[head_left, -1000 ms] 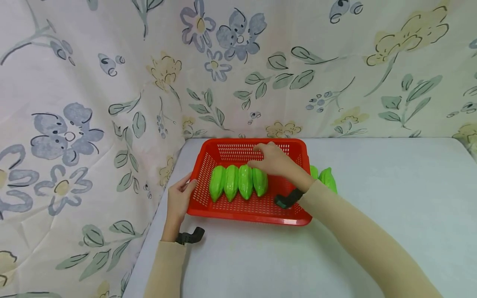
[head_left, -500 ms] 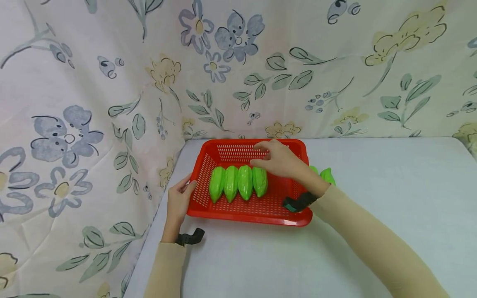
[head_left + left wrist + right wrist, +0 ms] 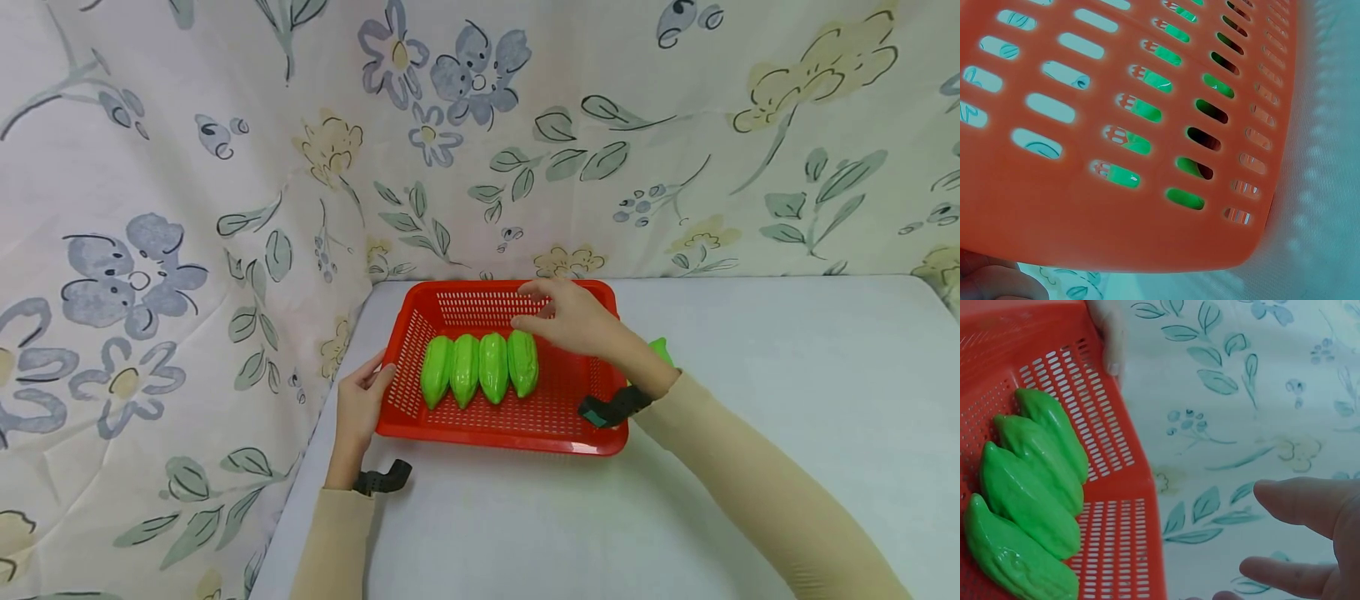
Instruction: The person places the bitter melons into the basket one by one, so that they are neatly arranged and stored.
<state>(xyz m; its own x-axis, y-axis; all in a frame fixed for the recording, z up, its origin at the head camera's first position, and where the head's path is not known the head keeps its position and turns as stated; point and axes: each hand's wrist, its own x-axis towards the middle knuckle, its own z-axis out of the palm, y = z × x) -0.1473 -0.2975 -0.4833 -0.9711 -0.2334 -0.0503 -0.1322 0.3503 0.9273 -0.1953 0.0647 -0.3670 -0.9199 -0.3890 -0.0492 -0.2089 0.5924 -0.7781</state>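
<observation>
A red perforated plastic basket (image 3: 498, 437) stands at the back left of the table. Several glossy green ridged fruits (image 3: 493, 368), pointed at one end and shaped like star fruit, lie side by side in its left half. My left hand (image 3: 362, 404) grips the basket's left rim, thumb over the edge; the left wrist view has the slotted basket wall (image 3: 1116, 212) close up. Over the right half of the basket hovers my right hand (image 3: 576, 321), thumb and fingers spread with nothing between them. Its thumb tip overlaps the top of the rightmost fruit in the head view.
Another green fruit (image 3: 662, 350) shows just outside the basket on the right, mostly hidden behind my right forearm. Floral cloth (image 3: 480, 167) hangs behind and left of the white table (image 3: 787, 400).
My right hand has drawn slightly right and back from the rightmost fruit, uncovering its upper end. My forearm now covers more of the fruit outside the basket. My left hand has stayed put.
</observation>
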